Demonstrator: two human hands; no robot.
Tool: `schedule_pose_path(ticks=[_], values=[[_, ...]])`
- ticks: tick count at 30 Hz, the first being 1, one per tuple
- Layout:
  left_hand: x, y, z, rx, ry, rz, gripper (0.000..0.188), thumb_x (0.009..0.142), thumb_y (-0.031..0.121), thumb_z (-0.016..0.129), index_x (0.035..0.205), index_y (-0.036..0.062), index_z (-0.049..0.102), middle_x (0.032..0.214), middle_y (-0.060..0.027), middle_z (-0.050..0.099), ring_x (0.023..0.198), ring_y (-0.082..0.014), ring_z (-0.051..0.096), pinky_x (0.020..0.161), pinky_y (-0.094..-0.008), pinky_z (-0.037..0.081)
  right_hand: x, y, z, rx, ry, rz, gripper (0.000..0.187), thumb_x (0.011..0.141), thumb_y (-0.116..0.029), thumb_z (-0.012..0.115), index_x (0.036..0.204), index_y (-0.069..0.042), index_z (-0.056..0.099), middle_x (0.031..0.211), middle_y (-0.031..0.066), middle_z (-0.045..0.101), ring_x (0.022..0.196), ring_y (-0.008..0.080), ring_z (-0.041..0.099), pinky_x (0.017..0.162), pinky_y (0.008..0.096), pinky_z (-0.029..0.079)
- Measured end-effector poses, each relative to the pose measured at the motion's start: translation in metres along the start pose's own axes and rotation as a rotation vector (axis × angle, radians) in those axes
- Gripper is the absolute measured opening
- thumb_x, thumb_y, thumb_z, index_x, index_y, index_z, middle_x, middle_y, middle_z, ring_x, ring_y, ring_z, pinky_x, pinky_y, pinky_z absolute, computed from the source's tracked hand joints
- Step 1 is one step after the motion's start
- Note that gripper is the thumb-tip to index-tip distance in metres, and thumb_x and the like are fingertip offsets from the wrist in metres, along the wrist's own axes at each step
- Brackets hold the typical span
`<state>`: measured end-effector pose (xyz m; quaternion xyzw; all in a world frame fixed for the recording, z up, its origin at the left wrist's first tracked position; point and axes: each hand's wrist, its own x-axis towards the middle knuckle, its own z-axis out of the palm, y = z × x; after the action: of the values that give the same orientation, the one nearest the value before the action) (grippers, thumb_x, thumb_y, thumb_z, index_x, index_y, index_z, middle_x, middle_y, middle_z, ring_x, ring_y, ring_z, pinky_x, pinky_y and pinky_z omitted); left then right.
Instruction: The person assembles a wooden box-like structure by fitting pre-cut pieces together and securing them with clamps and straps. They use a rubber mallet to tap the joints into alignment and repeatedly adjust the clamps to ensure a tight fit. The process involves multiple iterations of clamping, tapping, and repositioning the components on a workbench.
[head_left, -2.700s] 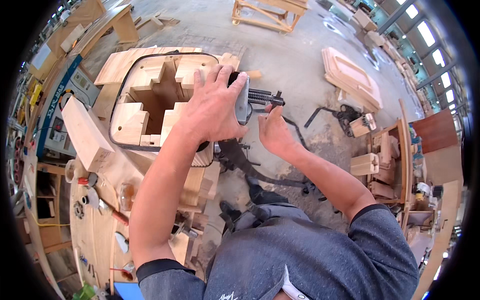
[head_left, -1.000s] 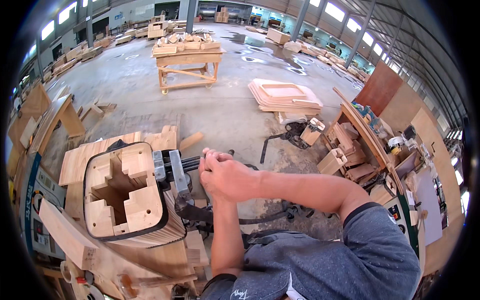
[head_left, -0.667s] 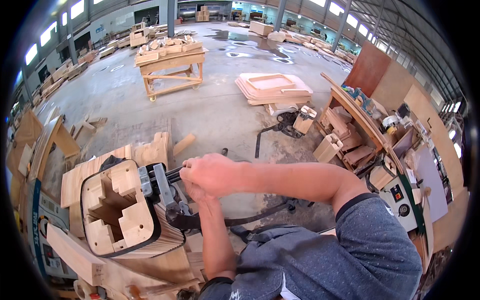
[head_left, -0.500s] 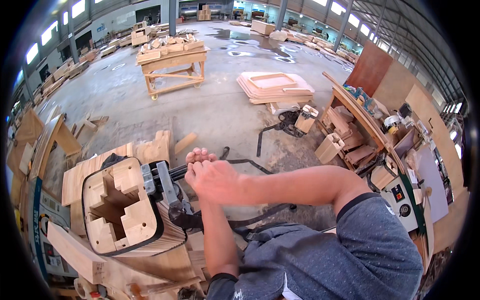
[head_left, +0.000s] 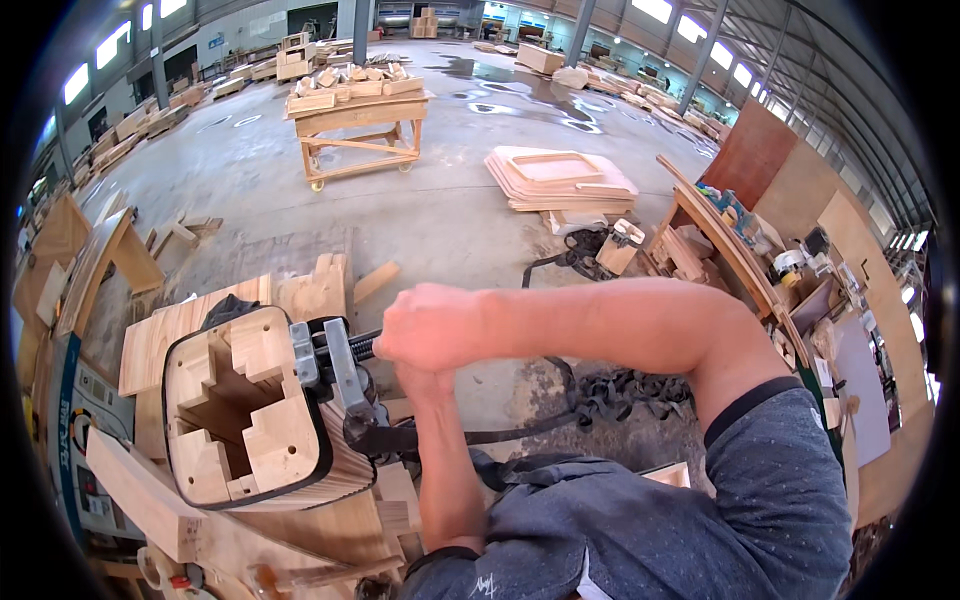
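A hollow column of pale wood pieces (head_left: 288, 445) lies with its open, stepped end towards me at the lower left. A black strap (head_left: 250, 496) runs round that end. On the column's right side sits a grey metal strap clamp (head_left: 346, 372) with a black threaded screw (head_left: 364, 346). My right hand (head_left: 432, 325) is closed in a fist at the screw's outer end; the handle itself is hidden in it. Just beneath is my left hand (head_left: 428, 382), mostly covered by the right one, its fingers out of sight. Loose strap (head_left: 520, 433) trails right from the clamp.
Boards and offcuts (head_left: 180, 350) lie around the column. At right stands a cluttered wooden workbench (head_left: 725, 235); a pile of strap (head_left: 630, 400) rests on the floor. Ahead are stacked flat panels (head_left: 560, 180) and a wheeled wooden cart (head_left: 360, 125) loaded with blocks.
My right fist has moved up and slightly over the left hand, whose fingers showed before and are now hidden. The view has shifted a little, and the strap pile has come into sight.
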<state>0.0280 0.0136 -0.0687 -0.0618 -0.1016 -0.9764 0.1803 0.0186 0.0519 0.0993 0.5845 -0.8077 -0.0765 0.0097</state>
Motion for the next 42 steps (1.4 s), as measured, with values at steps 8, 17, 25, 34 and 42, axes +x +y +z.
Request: schedule_pose_path(ticks=[8, 17, 25, 34, 42], values=[[-0.01, -0.016, -0.039, -0.154, -0.043, -0.015, 0.036, 0.103, 0.03, 0.065, 0.13, 0.008, 0.061, 0.118, -0.0046, 0.066, 0.102, -0.0195, 0.061, 0.087, -0.0353, 0.05, 0.025, 0.066, -0.013, 0.267, -0.113, -0.076, 0.018, 0.075, -0.019, 0.066, 0.071, -0.002, 0.071, 0.073, 0.0213, 0.068, 0.076, 0.0399, 0.07, 0.064, 0.0495, 0.056], [0.021, -0.002, -0.017, 0.048, -0.333, -0.021, 0.019, 0.1, 0.024, 0.057, 0.091, 0.0104, 0.065, 0.065, 0.0098, 0.054, 0.061, -0.008, 0.052, 0.068, -0.0265, 0.041, 0.055, 0.072, -0.011, 0.18, -0.191, -0.434, 0.02, 0.073, -0.018, 0.067, 0.078, -0.001, 0.076, 0.083, 0.0204, 0.074, 0.082, 0.0394, 0.073, 0.067, 0.0475, 0.059], [0.005, -0.007, -0.002, 0.015, -0.172, -0.025, 0.015, 0.108, 0.027, 0.052, 0.102, 0.0139, 0.056, 0.054, 0.0067, 0.042, 0.044, -0.0107, 0.044, 0.048, -0.0282, 0.034, 0.077, 0.113, -0.012, 0.409, -0.298, -0.541, 0.032, 0.081, -0.026, 0.068, 0.071, 0.004, 0.067, 0.068, 0.0265, 0.059, 0.067, 0.0402, 0.065, 0.062, 0.0473, 0.052], [-0.013, 0.006, 0.025, -0.037, 0.158, -0.123, 0.02, 0.104, 0.026, 0.063, 0.107, 0.0116, 0.049, 0.058, 0.0015, 0.042, 0.048, -0.012, 0.043, 0.051, -0.0283, 0.035, 0.133, 0.151, 0.06, 0.805, -0.637, -0.335, 0.044, 0.097, -0.032, 0.065, 0.068, 0.001, 0.06, 0.053, 0.0054, 0.048, 0.049, 0.0141, 0.044, 0.049, 0.0349, 0.037], [-0.017, 0.001, 0.07, 0.054, 0.473, -0.115, 0.028, 0.108, 0.027, 0.054, 0.134, 0.0184, 0.048, 0.072, -0.0014, 0.049, 0.059, -0.0196, 0.055, 0.057, -0.0333, 0.044, 0.134, 0.132, 0.154, 1.294, -0.702, -0.291, 0.035, 0.099, -0.028, 0.062, 0.076, -0.002, 0.065, 0.063, 0.0002, 0.058, 0.059, 0.0102, 0.05, 0.056, 0.0322, 0.044]])
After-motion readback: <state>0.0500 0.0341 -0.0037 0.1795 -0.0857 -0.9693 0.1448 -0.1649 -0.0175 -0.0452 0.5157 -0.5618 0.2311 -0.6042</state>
